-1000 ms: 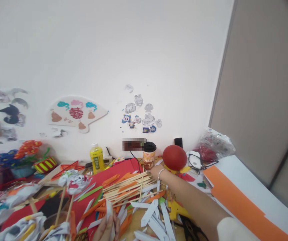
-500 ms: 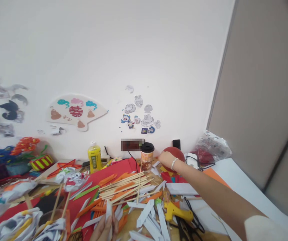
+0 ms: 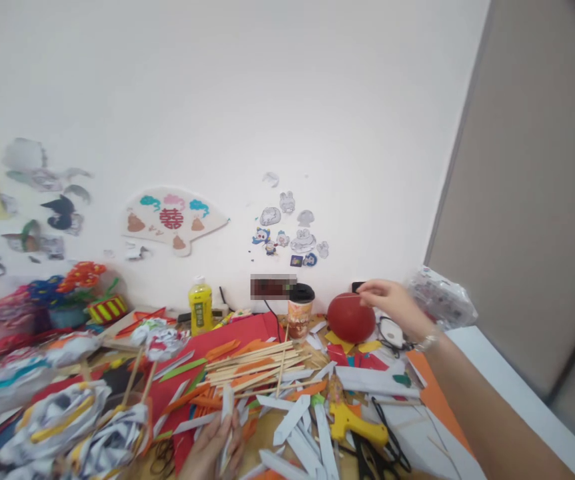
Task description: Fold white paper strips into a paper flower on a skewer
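Observation:
Low in the middle, my left hand (image 3: pixel 211 448) has its fingers closed around a folded white paper strip (image 3: pixel 227 417), which points up and away from me. My right hand (image 3: pixel 393 305) is raised at the upper right edge of a round red object (image 3: pixel 351 319), like a ball or balloon. Its thumb and fingertips come together in a pinch; what lies between them, if anything, is too small to make out. Between the hands lie a pile of thin wooden sticks (image 3: pixel 257 365), loose folded white strips (image 3: pixel 292 421) and orange strips (image 3: pixel 223 349).
A yellow glue gun (image 3: pixel 357 425) with a black cable lies to the right of the paper strips. At the back stand a yellow drink bottle (image 3: pixel 200 308) and a lidded paper cup (image 3: pixel 300 313). Crumpled paper crafts (image 3: pixel 57 420) crowd the left; a clear plastic bag (image 3: pixel 442 299) rests against the wall.
My right hand has lifted off the round red object and moved right, uncovering it. My left hand still holds the paper strip. The view has turned slightly left.

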A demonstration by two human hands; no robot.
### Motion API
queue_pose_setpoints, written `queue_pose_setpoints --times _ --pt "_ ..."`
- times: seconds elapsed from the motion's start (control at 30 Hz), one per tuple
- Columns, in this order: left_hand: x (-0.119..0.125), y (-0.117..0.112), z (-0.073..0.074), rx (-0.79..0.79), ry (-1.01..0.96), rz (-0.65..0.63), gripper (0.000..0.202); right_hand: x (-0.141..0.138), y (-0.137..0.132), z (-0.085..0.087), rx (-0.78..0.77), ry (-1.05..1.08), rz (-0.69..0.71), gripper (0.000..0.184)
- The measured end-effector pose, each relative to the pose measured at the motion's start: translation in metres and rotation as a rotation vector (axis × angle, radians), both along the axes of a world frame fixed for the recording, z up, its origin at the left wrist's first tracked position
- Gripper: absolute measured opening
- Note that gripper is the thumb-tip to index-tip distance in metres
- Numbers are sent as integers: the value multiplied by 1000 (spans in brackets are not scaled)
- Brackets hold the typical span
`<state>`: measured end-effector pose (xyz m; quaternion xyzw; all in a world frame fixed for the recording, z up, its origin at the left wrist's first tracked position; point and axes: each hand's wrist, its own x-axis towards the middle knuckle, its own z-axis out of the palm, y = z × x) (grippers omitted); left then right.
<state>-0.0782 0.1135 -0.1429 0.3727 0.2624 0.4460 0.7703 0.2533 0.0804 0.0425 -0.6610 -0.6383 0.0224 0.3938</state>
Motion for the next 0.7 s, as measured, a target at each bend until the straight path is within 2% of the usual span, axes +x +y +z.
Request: queue_pose_setpoints --times 0.03,0.1,0.2,0.3,0.4,0.5,0.6,0.7 --pt "1 -2 2 -21 -44 -20 36 0 -11 -3 58 293 30 22" --pt "4 -5 5 -50 -98 -60 35 -1 -29 -11 132 711 71 24" --pt "6 -8 11 -36 -152 -113 34 -3 -46 -25 168 1017 137 26" --pt "7 -13 21 30 -154 -109 31 -9 -56 -34 108 1068 180 26" --pt "10 -21 40 139 -59 -38 25 -22 -62 -36 54 964 114 27" --pt "18 -27 61 208 66 -74 25 -45 -66 -35 85 837 83 21" --pt "33 -25 75 253 53 -50 25 -68 -68 -34 130 812 161 18" --pt "49 -15 78 260 -40 31 22 -82 -66 -34 116 851 293 17"
